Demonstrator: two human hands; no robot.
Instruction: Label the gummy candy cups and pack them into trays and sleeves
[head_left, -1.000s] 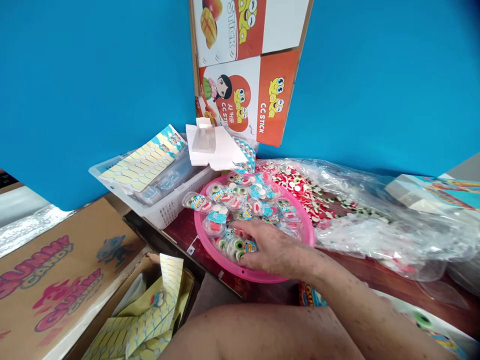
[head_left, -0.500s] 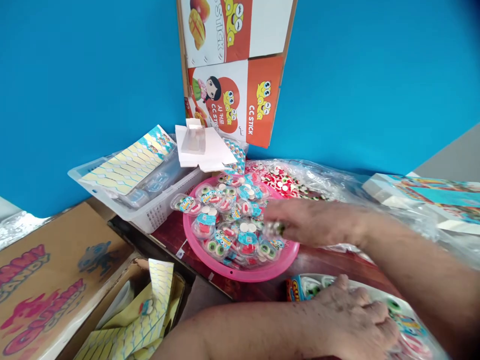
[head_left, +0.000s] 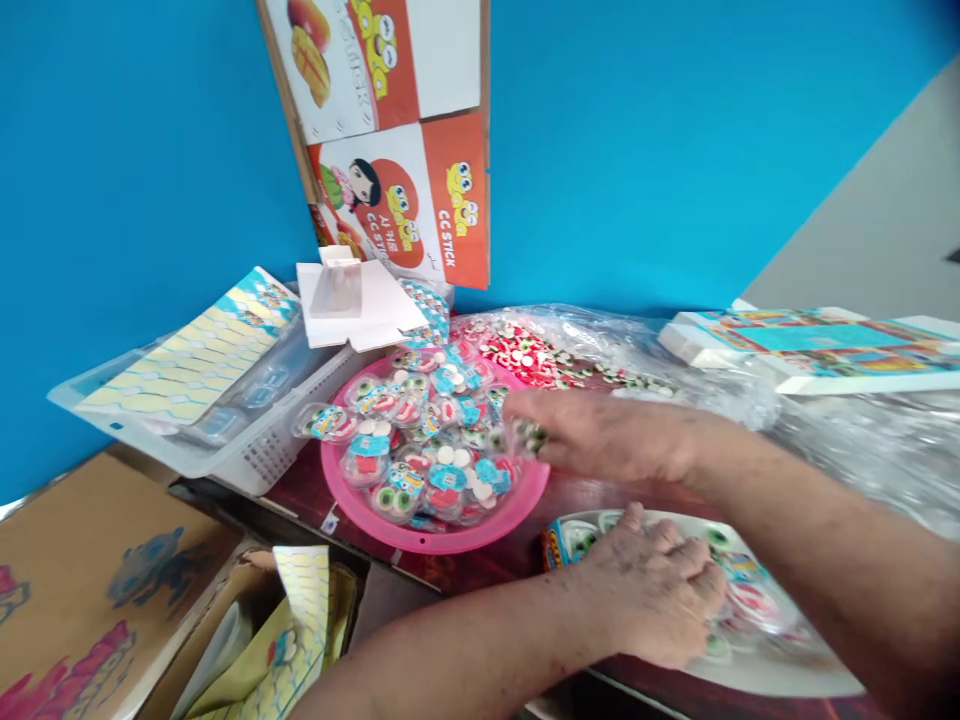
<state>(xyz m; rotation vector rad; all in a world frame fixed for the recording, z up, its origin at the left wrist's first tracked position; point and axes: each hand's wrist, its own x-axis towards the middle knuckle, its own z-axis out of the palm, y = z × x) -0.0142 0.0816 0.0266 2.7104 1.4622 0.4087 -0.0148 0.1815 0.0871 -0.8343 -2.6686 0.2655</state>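
Observation:
A pink bowl (head_left: 420,538) holds several small clear candy capsules with blue labels. My right hand (head_left: 600,435) hovers over the bowl's right rim, fingers pinched on one clear candy capsule (head_left: 529,437). My left hand (head_left: 652,590) rests lower right, fingers curled down onto a white tray (head_left: 772,672) that holds packed candies beside a colourful label (head_left: 559,540).
A white basket (head_left: 247,460) with yellow-blue printed sheets sits left of the bowl. A clear bag of loose red and green candies (head_left: 555,355) lies behind. An orange CC STICK carton (head_left: 420,190) leans on the blue wall. Cardboard boxes (head_left: 82,590) stand lower left; flat boxes (head_left: 810,345) lie at right.
My right hand lifted a capsule out of the bowl and moved right. My left hand came into view onto the white tray. The view swung to the right.

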